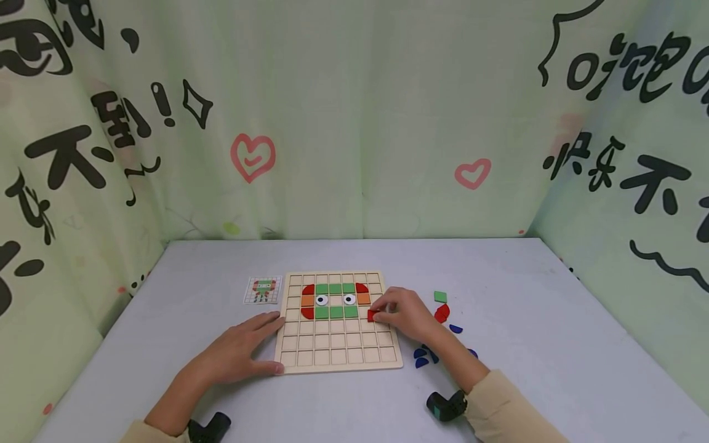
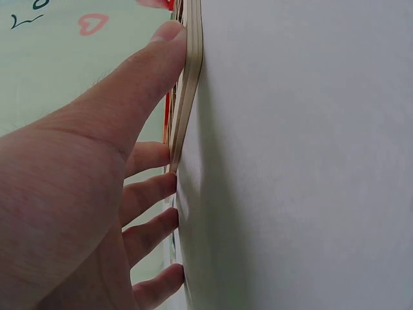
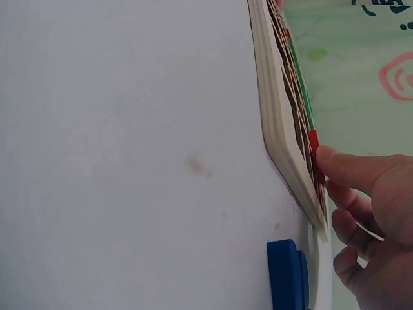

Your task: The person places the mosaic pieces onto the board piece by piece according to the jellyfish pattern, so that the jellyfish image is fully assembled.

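The pale, gridded wooden board (image 1: 338,357) looks smooth and matt, its edge visibly layered. The flat green square tiles (image 1: 335,312), the red square tile (image 1: 370,316) and the blue half-round pieces (image 1: 421,363) look smooth, though whether painted wood or plastic cannot be told. The small white printed card (image 1: 263,290) looks like paper. The white desk (image 1: 515,307) is smooth and matt. The pale green printed curtain (image 1: 360,123) is softly creased cloth; the beige sleeve (image 1: 509,406) is matt fabric, the black wrist-worn device (image 1: 443,407) plastic-looking.

Head pic bright, soft shadows; 2 wrist pics dimmer.
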### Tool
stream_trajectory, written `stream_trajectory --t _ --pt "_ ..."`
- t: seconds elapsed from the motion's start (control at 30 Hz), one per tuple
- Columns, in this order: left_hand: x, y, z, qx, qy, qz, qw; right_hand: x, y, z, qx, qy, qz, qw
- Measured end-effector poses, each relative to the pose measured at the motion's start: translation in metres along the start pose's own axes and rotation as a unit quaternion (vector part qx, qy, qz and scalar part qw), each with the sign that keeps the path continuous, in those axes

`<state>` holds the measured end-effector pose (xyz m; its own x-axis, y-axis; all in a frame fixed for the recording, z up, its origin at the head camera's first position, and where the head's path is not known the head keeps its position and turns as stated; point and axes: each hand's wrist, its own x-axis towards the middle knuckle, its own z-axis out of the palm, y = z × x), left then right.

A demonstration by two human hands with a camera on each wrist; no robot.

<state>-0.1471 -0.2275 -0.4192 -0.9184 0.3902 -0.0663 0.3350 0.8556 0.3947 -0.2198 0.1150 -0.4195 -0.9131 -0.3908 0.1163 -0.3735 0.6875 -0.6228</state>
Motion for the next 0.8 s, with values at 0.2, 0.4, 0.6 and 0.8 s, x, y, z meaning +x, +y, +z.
stream_trajectory --t 0.2,0.4,0.6,0.8 --pt "-0.001 0.0 -0.002 0.001 0.003 0.0 1.0 0.006 -0.005 0.002 -0.001 0.0 0.001 1.0" --pt "-0.003 0.001 -0.003 0.003 0.007 0.003 1.0 0.014 -0.008 0.005 -0.013 -0.003 0.001 0.9999" --pt "-0.003 0.001 -0.003 0.004 0.013 0.012 0.9998 0.021 -0.012 0.005 -0.057 -0.004 -0.017 0.9982" --pt "-0.003 0.0 -0.001 0.005 0.012 0.013 0.9998 0.023 -0.01 0.005 -0.057 -0.017 -0.012 0.9981"
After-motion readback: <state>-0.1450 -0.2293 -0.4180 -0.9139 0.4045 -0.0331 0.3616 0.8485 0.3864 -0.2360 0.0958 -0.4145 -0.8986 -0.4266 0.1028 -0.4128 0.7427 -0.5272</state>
